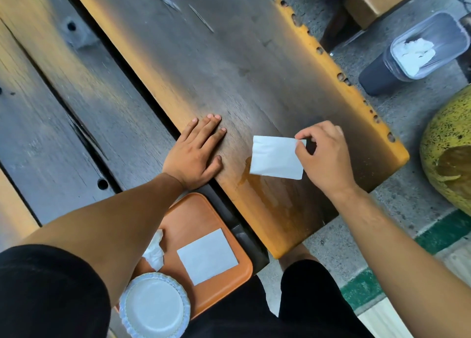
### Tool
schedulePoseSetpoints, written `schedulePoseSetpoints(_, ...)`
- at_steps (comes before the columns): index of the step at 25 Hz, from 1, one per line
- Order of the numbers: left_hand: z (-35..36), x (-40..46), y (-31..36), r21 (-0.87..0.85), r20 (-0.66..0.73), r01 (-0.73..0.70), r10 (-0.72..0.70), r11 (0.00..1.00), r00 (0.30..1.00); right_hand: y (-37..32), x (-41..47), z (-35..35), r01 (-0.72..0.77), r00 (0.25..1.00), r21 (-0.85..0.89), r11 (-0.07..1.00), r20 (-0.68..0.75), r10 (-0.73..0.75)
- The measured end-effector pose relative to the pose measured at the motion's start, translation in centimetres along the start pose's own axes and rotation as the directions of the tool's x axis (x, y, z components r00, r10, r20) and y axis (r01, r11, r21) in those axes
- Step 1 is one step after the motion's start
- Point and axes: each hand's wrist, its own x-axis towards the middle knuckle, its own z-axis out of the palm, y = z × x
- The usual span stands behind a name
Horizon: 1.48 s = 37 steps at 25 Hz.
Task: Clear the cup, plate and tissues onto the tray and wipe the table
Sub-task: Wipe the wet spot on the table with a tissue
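Your right hand pinched a folded tissue by its corner, over the spill on the bench; left hand flat, holding nothing. Plate on tray. Corner grip risked smearing liquid off the near edge.
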Motion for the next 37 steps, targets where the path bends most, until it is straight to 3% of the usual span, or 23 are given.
schedulePoseSetpoints(3,0.1,0.1,-0.1,0.003,-0.012,-0.003,0.003,1.000,1.000,-0.3,-0.3,0.8,0.054,0.998,-0.080,0.995,-0.032,-0.057)
schedulePoseSetpoints(8,0.4,0.1,-0.2,-0.004,-0.044,-0.012,0.012,1.000,0.999,-1.8,-1.3,2.1,0.157,0.985,-0.066,0.985,0.085,-0.151)
schedulePoseSetpoints(21,0.4,0.0,-0.1,-0.025,-0.047,-0.002,0.001,1.000,0.999,-3.4,-1.6,2.7,0.107,0.973,-0.021,0.994,0.206,-0.100)
schedulePoseSetpoints(26,0.3,0.0,-0.2,-0.038,-0.052,0.002,-0.004,0.999,0.999,-3.7,-0.9,1.4,0.012,0.984,0.133,0.991,0.175,-0.035)
schedulePoseSetpoints(29,0.4,0.0,-0.1,-0.040,-0.047,0.009,-0.011,0.999,0.999,-4.0,0.2,1.3,0.011,0.994,0.124,0.992,0.104,-0.024)
schedulePoseSetpoints(33,0.2,0.0,-0.1,-0.046,-0.039,0.014,-0.016,0.999,0.999,-4.9,1.4,2.4,0.094,0.995,0.078,0.993,0.009,-0.095)
schedulePoseSetpoints(37,0.2,0.0,-0.1,-0.051,-0.036,0.015,-0.017,0.999,0.999,-5.8,1.1,3.7,0.207,0.976,0.050,0.977,0.061,-0.210)
